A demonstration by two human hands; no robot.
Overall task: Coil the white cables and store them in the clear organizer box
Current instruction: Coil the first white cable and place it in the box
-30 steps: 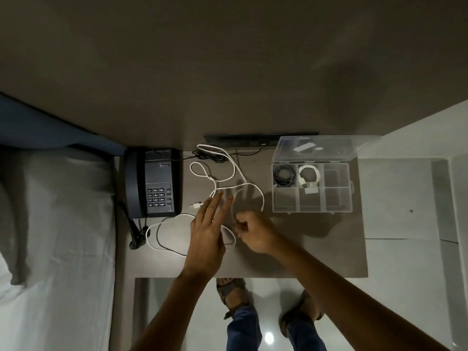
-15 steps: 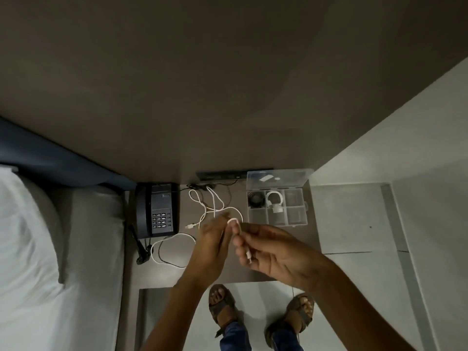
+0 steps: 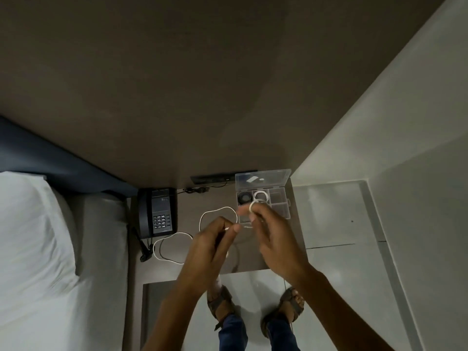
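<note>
Both my hands are raised above the brown bedside table [image 3: 283, 254] and hold one white cable [image 3: 217, 211]. My left hand [image 3: 210, 247] pinches it between thumb and fingers. My right hand [image 3: 271, 231] grips a small loop of it at the fingertips. The slack hangs in a wide loop to the left of my hands. A second white cable [image 3: 172, 245] lies loose on the table by the phone. The clear organizer box [image 3: 278, 203] stands open at the back right. It holds a coiled black cable [image 3: 244, 198] and a coiled white cable [image 3: 261, 196] in its back compartments.
A dark desk phone [image 3: 158, 214] sits at the table's left, its cord trailing down. A black power strip [image 3: 215, 179] lies against the wall behind. A bed with white bedding [image 3: 50, 262] fills the left. My sandalled feet [image 3: 253, 305] stand on pale floor tiles.
Both hands lifted the white cable off the table and drew it up; my right hand now holds a small loop while slack trails left. The camera pulled back and higher.
</note>
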